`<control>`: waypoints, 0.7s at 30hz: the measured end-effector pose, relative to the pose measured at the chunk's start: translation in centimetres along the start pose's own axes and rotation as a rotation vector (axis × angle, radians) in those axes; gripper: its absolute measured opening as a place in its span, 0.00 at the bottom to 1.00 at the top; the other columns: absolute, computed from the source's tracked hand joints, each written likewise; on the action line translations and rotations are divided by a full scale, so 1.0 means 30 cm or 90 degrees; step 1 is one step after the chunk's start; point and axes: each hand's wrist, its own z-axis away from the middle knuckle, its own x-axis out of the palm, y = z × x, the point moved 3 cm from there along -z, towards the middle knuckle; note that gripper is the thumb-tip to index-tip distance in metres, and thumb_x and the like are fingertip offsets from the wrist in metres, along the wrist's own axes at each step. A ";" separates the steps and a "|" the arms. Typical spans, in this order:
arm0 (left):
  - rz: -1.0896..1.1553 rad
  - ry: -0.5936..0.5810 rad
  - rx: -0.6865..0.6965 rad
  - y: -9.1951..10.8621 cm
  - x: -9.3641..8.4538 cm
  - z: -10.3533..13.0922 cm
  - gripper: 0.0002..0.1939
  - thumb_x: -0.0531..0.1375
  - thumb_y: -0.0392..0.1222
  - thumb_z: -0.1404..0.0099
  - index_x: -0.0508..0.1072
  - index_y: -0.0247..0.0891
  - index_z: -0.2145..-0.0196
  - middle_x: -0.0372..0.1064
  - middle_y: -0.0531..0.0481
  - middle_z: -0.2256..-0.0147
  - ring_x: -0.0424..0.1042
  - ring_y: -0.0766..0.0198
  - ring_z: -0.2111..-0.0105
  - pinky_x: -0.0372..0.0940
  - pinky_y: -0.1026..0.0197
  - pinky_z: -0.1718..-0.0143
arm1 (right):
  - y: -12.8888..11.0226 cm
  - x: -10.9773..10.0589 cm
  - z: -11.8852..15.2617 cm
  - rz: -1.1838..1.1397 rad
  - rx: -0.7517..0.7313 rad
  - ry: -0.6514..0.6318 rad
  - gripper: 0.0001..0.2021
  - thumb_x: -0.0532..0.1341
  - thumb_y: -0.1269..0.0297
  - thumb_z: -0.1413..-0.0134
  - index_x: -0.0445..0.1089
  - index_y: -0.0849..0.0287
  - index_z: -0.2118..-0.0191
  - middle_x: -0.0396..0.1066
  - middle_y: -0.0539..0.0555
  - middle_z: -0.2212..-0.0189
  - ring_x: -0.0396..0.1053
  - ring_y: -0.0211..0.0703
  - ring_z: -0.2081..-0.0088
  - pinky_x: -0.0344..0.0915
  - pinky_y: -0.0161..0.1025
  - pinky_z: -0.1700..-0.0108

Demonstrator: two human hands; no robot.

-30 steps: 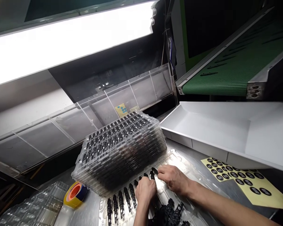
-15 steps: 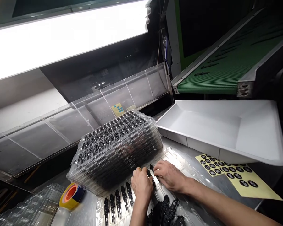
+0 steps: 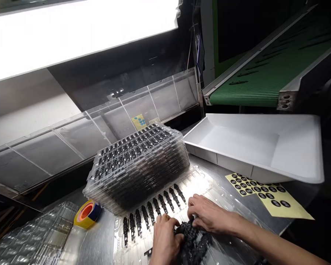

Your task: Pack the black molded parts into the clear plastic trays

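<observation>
Both my hands are at a loose pile of narrow black plastic parts (image 3: 194, 244) on a clear plastic tray (image 3: 201, 184). My left hand (image 3: 164, 235) is at the pile's left side, fingers curled and thumb bent in around a black part at its edge. On the far right side of the pile, my right hand (image 3: 211, 215) pinches at another part between thumb and fingers; the fingertips partly hide it. Beyond the hands, a row of black parts (image 3: 162, 203) lies side by side in the tray's slots. One part's end (image 3: 148, 253) shows left of my left hand.
Behind the tray rises a tall stack of filled clear trays (image 3: 143, 169). A white bin (image 3: 237, 143) stands right, below a green conveyor (image 3: 245, 94) carrying dark parts. Yellow sticker sheets (image 3: 288, 211), tape rolls (image 3: 85, 215) and more clear trays (image 3: 35, 235) lie around.
Both hands have drawn back from the tray's row to the loose pile nearer me. The row's right end, earlier covered by my hands, is now visible. The view has shifted slightly.
</observation>
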 end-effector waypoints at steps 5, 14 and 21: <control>0.050 0.041 0.007 -0.012 0.027 -0.003 0.10 0.55 0.28 0.50 0.70 0.38 0.70 0.71 0.47 0.65 0.65 0.55 0.61 0.53 0.56 0.58 | -0.026 0.013 -0.007 -0.035 -0.011 -0.006 0.06 0.65 0.71 0.46 0.73 0.56 0.61 0.69 0.53 0.59 0.62 0.49 0.55 0.59 0.46 0.53; 0.160 0.089 0.035 -0.077 0.050 0.008 0.09 0.54 0.29 0.44 0.67 0.41 0.68 0.72 0.50 0.67 0.69 0.59 0.66 0.56 0.60 0.64 | 0.010 -0.107 0.000 -0.188 0.063 0.029 0.10 0.58 0.64 0.39 0.73 0.60 0.57 0.74 0.51 0.62 0.71 0.40 0.62 0.67 0.34 0.61; 0.219 0.148 0.102 -0.108 0.080 0.003 0.10 0.52 0.35 0.41 0.71 0.39 0.63 0.72 0.46 0.63 0.71 0.59 0.65 0.61 0.59 0.62 | 0.124 -0.275 -0.215 -0.018 0.138 -0.079 0.01 0.65 0.70 0.46 0.74 0.62 0.68 0.73 0.50 0.69 0.71 0.43 0.64 0.67 0.42 0.58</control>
